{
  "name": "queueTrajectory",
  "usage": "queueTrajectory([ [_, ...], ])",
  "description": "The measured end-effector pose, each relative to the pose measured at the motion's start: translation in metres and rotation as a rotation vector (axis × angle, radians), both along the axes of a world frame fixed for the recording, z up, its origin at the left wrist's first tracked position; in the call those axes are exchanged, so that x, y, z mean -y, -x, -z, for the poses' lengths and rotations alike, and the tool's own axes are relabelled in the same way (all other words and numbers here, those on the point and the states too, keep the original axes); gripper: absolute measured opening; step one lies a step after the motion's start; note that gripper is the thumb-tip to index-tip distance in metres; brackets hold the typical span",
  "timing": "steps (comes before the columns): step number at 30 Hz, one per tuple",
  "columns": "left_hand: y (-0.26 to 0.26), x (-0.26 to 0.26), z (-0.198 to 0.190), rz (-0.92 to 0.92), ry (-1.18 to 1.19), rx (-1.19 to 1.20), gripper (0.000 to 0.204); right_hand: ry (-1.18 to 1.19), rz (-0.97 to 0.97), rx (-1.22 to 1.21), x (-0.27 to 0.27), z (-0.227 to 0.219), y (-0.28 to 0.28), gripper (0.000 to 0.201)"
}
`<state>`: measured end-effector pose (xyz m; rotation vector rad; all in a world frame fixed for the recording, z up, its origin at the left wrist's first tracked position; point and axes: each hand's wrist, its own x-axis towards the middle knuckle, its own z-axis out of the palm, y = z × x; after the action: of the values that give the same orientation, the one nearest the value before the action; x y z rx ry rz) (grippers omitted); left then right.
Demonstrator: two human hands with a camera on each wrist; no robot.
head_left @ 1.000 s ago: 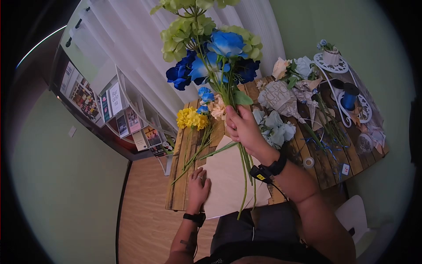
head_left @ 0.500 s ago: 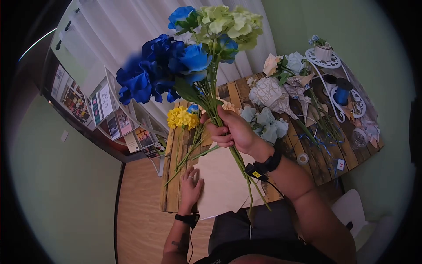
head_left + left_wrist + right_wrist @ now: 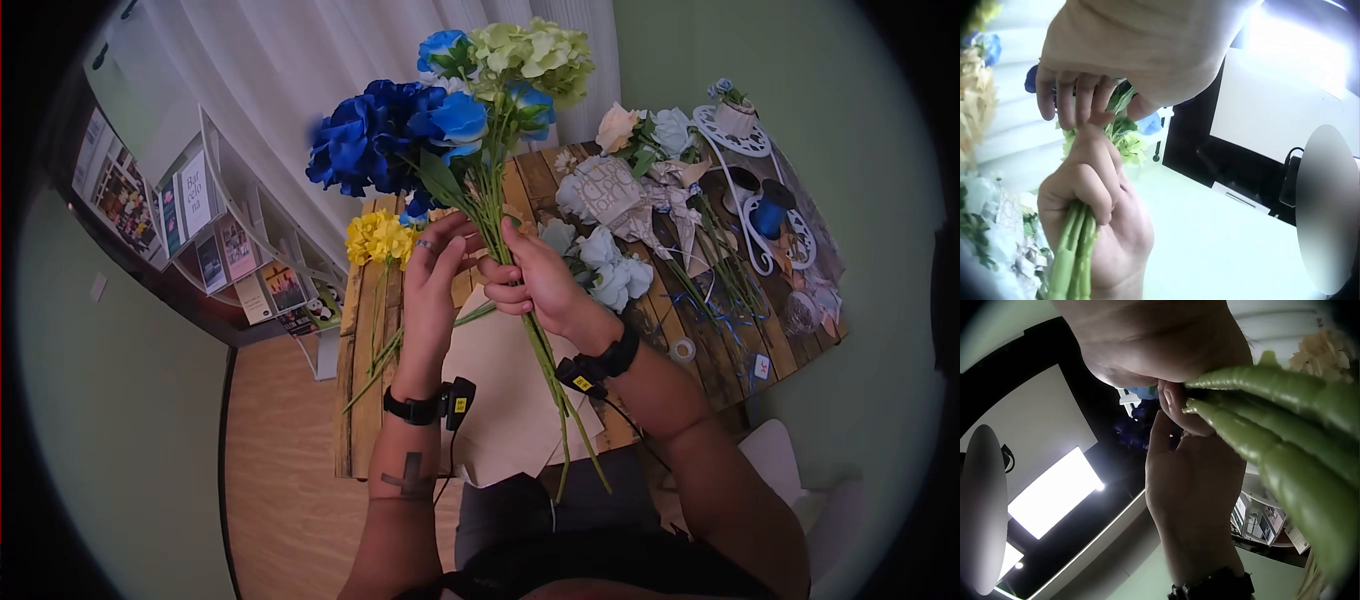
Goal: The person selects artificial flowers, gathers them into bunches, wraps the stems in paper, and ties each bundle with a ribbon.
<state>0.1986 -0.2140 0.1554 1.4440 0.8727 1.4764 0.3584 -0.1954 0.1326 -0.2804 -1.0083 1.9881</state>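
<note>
My right hand (image 3: 548,285) grips a bundle of green stems (image 3: 541,350), held upright over the table. Dark blue flowers (image 3: 372,138), lighter blue roses (image 3: 460,117) and a pale green hydrangea (image 3: 535,60) fan out above it. Beside the stems, just left of the right hand, is my left hand (image 3: 431,290), its fingers loosely bent and holding nothing. In the left wrist view, the right hand (image 3: 1094,200) is curled round the stems (image 3: 1072,256), with the left hand (image 3: 1129,56) close above. The right wrist view shows thick stems (image 3: 1272,444) crossing near the left hand (image 3: 1191,494).
Paper sheets (image 3: 500,390) lie on the wooden table (image 3: 355,400). Yellow flowers (image 3: 380,238) are at the left, pale blue flowers (image 3: 612,270) behind the right hand. At the right are a wrapped bouquet (image 3: 610,195), a blue ribbon spool (image 3: 773,208) and a tape roll (image 3: 682,349).
My left hand has risen from the paper to beside the stems. The bouquet first turned and came lower in my right hand, then shifted slightly to the right.
</note>
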Motion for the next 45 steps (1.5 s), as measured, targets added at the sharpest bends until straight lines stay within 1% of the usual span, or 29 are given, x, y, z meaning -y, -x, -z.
queueTrajectory([
  [2, -0.006, -0.014, 0.003, -0.004, 0.041, 0.105, 0.033, 0.034, 0.021, -0.003, -0.002, 0.001, 0.002, 0.047],
  [6, -0.006, -0.031, 0.018, -0.031, 0.064, 0.155, 0.032, 0.042, 0.071, 0.023, -0.006, 0.007, 0.008, 0.045],
  [9, -0.003, -0.032, 0.022, -0.048, 0.036, 0.132, 0.029, 0.062, 0.117, 0.097, -0.002, 0.010, 0.016, 0.045],
  [12, 0.003, -0.036, 0.024, -0.075, -0.007, 0.108, 0.024, 0.032, 0.147, 0.126, -0.002, 0.012, 0.020, 0.049],
  [14, 0.006, -0.034, 0.023, -0.098, -0.027, 0.079, 0.022, -0.041, 0.129, 0.140, -0.004, 0.018, 0.020, 0.044],
  [15, 0.007, -0.034, 0.023, -0.099, -0.025, 0.081, 0.022, -0.039, 0.128, 0.143, -0.005, 0.020, 0.021, 0.044],
  [17, 0.007, -0.034, 0.022, -0.114, -0.057, 0.083, 0.021, -0.130, 0.154, 0.249, -0.006, 0.021, 0.023, 0.034],
  [18, 0.007, -0.033, 0.022, -0.113, -0.055, 0.084, 0.021, -0.128, 0.154, 0.250, -0.006, 0.020, 0.023, 0.034],
  [20, 0.005, -0.031, 0.021, -0.124, -0.066, 0.091, 0.021, -0.098, 0.235, 0.236, -0.001, 0.012, 0.022, 0.030],
  [21, 0.005, -0.031, 0.021, -0.122, -0.066, 0.091, 0.021, -0.098, 0.237, 0.236, 0.000, 0.010, 0.022, 0.030],
  [23, 0.004, -0.031, 0.021, -0.100, -0.075, 0.145, 0.020, -0.189, 0.303, 0.249, 0.001, 0.006, 0.023, 0.028],
  [24, 0.005, -0.031, 0.021, -0.100, -0.076, 0.144, 0.020, -0.189, 0.303, 0.248, 0.001, 0.004, 0.023, 0.028],
  [25, 0.005, -0.031, 0.022, -0.079, -0.073, 0.168, 0.020, -0.254, 0.318, 0.264, 0.001, 0.002, 0.021, 0.027],
  [26, 0.005, -0.032, 0.022, -0.059, -0.068, 0.191, 0.021, -0.317, 0.331, 0.279, 0.000, 0.000, 0.020, 0.027],
  [27, 0.004, -0.031, 0.022, -0.061, -0.070, 0.191, 0.021, -0.319, 0.329, 0.278, -0.002, 0.003, 0.019, 0.027],
  [29, 0.001, -0.029, 0.021, -0.056, -0.029, 0.293, 0.021, -0.326, 0.323, 0.293, -0.007, 0.009, 0.018, 0.027],
  [32, 0.001, -0.028, 0.021, -0.108, -0.055, 0.277, 0.020, -0.282, 0.366, 0.295, -0.006, 0.012, 0.016, 0.031],
  [35, 0.001, -0.029, 0.020, -0.118, -0.108, 0.295, 0.019, -0.296, 0.412, 0.319, -0.004, 0.005, 0.014, 0.036],
  [39, 0.003, -0.030, 0.021, -0.137, -0.150, 0.312, 0.017, -0.287, 0.421, 0.285, -0.002, 0.001, 0.015, 0.037],
  [41, 0.006, -0.031, 0.021, -0.177, -0.168, 0.272, 0.018, -0.280, 0.437, 0.269, 0.000, 0.000, 0.016, 0.037],
  [42, 0.007, -0.032, 0.021, -0.185, -0.172, 0.269, 0.018, -0.284, 0.429, 0.265, 0.001, 0.000, 0.016, 0.037],
  [44, 0.009, -0.035, 0.022, -0.133, -0.199, 0.342, 0.025, -0.225, 0.389, 0.250, 0.003, 0.000, 0.016, 0.037],
  [45, 0.012, -0.035, 0.022, -0.143, -0.206, 0.339, 0.025, -0.230, 0.379, 0.245, 0.003, 0.003, 0.017, 0.037],
])
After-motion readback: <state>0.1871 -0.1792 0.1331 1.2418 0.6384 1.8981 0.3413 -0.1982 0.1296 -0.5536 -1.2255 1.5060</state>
